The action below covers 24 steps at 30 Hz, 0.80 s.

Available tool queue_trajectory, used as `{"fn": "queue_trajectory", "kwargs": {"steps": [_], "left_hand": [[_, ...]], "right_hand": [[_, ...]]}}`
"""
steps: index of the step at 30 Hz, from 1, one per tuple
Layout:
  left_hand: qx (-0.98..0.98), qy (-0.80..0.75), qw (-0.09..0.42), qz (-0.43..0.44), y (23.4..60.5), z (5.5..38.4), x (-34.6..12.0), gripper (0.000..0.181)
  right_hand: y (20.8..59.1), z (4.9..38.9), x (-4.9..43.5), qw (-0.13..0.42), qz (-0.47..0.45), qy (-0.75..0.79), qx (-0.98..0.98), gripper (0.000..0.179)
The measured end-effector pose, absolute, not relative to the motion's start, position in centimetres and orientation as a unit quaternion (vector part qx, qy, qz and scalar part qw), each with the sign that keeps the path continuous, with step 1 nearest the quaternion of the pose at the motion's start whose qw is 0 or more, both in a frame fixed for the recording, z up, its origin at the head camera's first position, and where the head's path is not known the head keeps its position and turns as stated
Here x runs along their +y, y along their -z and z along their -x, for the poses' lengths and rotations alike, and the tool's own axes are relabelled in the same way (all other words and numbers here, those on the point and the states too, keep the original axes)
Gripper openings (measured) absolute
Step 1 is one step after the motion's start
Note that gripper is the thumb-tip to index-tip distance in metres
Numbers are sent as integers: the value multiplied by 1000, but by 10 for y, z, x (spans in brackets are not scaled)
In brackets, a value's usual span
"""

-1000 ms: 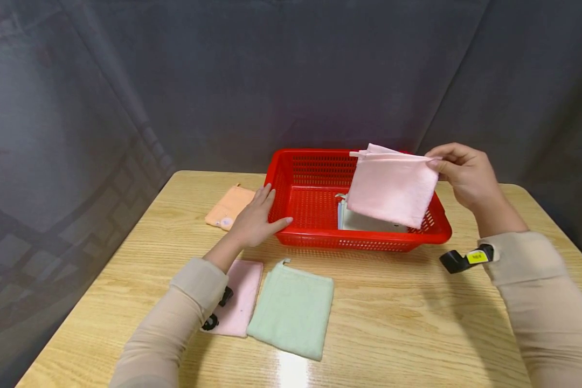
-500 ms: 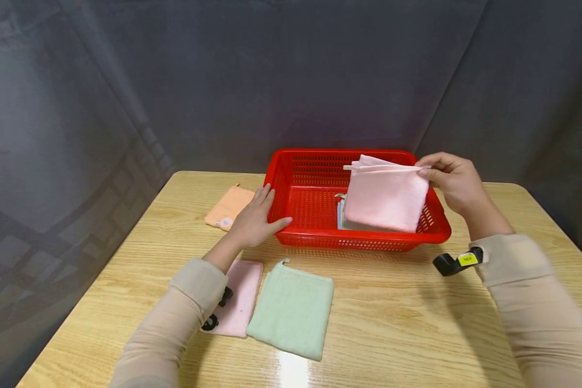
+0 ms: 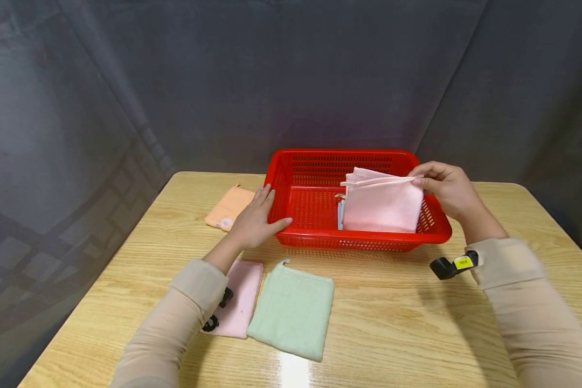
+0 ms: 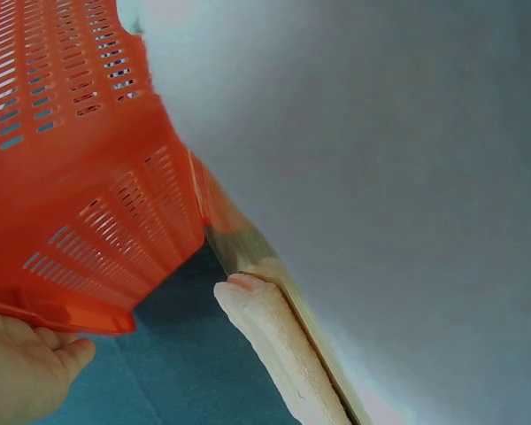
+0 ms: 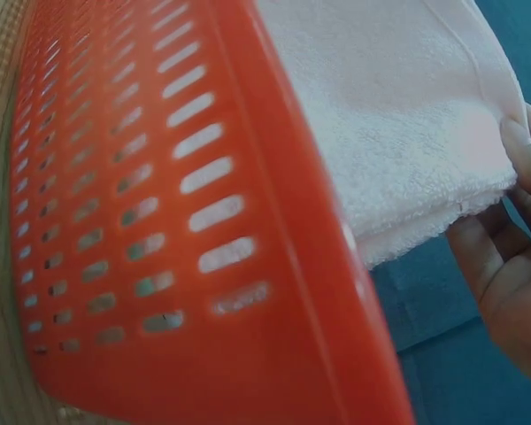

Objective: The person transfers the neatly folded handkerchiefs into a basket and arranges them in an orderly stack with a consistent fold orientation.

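A folded pink towel [image 3: 383,205] hangs partly inside the right half of the red plastic basket [image 3: 310,234]. My right hand [image 3: 441,186] pinches its upper right corner between thumb and fingers, as the right wrist view also shows, with the towel [image 5: 407,115] behind the basket's rim. Beside and below it in the basket, edges of pale green and blue towels [image 3: 340,213] peek out; the rest of them is hidden. My left hand [image 3: 254,221] rests at the basket's left rim, fingers extended and thumb over the front corner.
On the wooden table [image 3: 393,323], a green towel [image 3: 293,310] lies in front of the basket. Another pink towel [image 3: 240,302] lies beside it, partly under my left forearm. An orange towel [image 3: 230,206] lies left of the basket. A dark curtain [image 3: 291,81] stands behind.
My right hand has moved down and left, lowering the pink towel from above the basket to inside it. The left hand has stayed at the rim.
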<state>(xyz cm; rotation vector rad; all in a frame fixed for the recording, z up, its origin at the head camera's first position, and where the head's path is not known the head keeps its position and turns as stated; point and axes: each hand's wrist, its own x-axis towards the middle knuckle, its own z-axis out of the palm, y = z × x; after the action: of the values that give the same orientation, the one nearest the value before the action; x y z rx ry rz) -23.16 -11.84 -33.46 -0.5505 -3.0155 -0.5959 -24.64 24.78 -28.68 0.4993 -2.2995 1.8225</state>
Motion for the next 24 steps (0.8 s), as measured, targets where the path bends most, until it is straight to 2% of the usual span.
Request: {"fn": "queue_trajectory", "kwargs": {"steps": [14, 24], "left_hand": [[-964, 199, 13, 176, 334, 230, -120, 84], [-965, 195, 14, 177, 334, 231, -119, 85]], "right_hand": [[298, 253, 252, 21, -198, -664, -721, 25], [308, 260, 254, 27, -183, -693, -697, 23]]}}
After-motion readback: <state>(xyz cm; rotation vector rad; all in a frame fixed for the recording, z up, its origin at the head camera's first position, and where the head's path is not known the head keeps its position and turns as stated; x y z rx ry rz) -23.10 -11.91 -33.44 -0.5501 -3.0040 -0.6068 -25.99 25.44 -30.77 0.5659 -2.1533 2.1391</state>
